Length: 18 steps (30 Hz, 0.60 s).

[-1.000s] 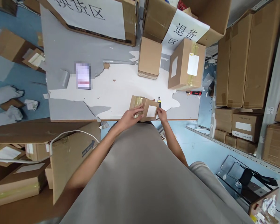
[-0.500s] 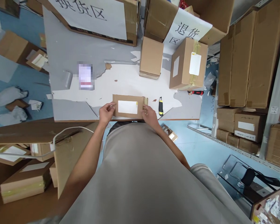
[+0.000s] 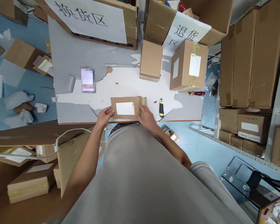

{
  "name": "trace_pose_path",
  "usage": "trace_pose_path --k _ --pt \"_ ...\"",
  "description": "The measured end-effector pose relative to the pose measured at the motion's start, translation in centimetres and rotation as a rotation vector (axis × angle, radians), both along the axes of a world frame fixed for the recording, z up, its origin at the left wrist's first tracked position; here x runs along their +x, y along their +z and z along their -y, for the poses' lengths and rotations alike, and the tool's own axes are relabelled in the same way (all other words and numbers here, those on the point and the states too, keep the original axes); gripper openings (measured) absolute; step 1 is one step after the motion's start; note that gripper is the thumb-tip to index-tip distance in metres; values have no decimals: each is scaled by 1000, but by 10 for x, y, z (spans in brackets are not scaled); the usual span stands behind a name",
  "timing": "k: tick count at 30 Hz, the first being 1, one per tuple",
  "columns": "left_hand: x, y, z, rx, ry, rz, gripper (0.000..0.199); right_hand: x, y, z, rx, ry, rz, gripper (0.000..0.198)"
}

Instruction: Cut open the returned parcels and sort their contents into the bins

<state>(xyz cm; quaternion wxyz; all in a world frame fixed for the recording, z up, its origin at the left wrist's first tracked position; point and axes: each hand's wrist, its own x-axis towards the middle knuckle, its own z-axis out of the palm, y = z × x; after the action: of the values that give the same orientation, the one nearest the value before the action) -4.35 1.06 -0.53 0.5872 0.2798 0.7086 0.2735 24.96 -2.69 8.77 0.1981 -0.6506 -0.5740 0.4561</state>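
Note:
A small flat cardboard box with a white label on top lies at the front edge of the table, between my hands. My left hand grips its left end, thumb and fingers drawn together at the edge. At the other end, my right hand has its fingers bent over the right part of the box, near a strip of tape. A yellow and black utility knife lies on the table just right of my right hand.
Behind stand a plain carton and a taped, labelled carton. A red and black tool lies before the latter. Large open boxes with paper signs line the back. A phone-like blurred item lies left; an open carton stands below left.
My right hand has shifted left and inward over the box's right part, and more of the taped right end shows. The left hand stays at the left end. The view has shifted slightly.

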Motion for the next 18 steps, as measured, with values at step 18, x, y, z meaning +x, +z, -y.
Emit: trace_pose_path --k 18 --pt "181 -10 -229 263 -272 -38 98 144 -65 -168 -89 -553 -294 128"
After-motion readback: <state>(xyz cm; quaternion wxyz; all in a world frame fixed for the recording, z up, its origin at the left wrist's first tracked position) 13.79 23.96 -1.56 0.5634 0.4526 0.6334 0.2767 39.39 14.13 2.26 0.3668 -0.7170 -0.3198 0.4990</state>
